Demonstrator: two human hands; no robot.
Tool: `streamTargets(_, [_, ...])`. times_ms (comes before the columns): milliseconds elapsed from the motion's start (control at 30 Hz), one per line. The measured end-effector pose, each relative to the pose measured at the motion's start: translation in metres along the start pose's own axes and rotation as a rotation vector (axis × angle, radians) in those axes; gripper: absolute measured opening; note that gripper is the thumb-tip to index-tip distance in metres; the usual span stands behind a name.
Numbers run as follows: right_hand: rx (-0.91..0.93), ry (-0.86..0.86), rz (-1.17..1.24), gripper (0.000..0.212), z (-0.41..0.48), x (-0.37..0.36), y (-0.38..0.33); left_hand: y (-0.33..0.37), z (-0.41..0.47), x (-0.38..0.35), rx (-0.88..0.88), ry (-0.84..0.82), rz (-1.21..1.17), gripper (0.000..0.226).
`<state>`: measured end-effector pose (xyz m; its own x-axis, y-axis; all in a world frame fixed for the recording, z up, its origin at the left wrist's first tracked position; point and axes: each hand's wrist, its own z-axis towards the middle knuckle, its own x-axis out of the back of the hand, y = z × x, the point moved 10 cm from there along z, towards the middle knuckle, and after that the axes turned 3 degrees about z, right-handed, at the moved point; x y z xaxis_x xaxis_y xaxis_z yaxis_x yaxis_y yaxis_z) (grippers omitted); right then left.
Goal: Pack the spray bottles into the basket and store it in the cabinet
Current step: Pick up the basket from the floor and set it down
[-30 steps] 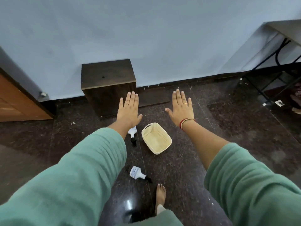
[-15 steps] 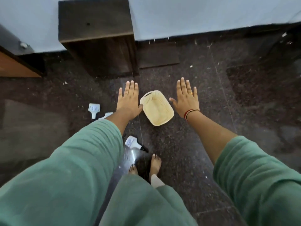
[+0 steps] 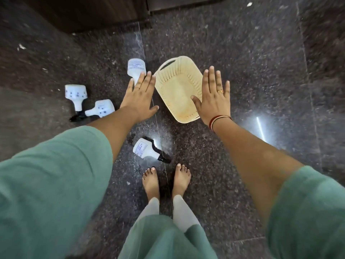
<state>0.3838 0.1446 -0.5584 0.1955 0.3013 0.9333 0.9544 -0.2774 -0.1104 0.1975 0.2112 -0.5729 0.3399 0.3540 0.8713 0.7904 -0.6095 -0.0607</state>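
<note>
An empty cream plastic basket point(image 3: 177, 85) stands on the dark floor. My left hand point(image 3: 139, 97) hovers flat and open to its left, partly covering a white spray bottle point(image 3: 134, 69). My right hand point(image 3: 214, 98) is spread open over the basket's right side, holding nothing. Two white spray bottles with blue dots point(image 3: 75, 94) point(image 3: 100, 110) lie further left, their black nozzles touching. Another white bottle point(image 3: 146, 149) with a black nozzle lies near my feet. The dark wooden cabinet point(image 3: 89, 12) stands at the top left.
My bare feet point(image 3: 166, 181) stand on the polished dark granite floor point(image 3: 252, 62), just below the nearest bottle. Bright light glints on the floor at the right. My green sleeves fill the lower corners.
The view has tilted downward and closer to the floor. Both hands have lowered toward the basket, still open. Two dotted bottles at the left are now in full view.
</note>
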Motion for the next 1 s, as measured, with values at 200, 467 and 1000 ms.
streamTargets(200, [-0.046,-0.004,0.019,0.076,0.040,-0.099,0.009,0.005,0.067,-0.082,-0.050,0.011,0.035,0.092])
streamTargets(467, [-0.217,0.067,0.013,0.075,0.061,-0.169,0.053,0.011,0.121,-0.130,-0.161,0.069,0.039,0.096])
streamTargets(1000, [-1.026,0.258,0.892,0.087,0.030,-0.210,0.095,-0.002,0.187,-0.077,-0.057,0.177,-0.018,0.099])
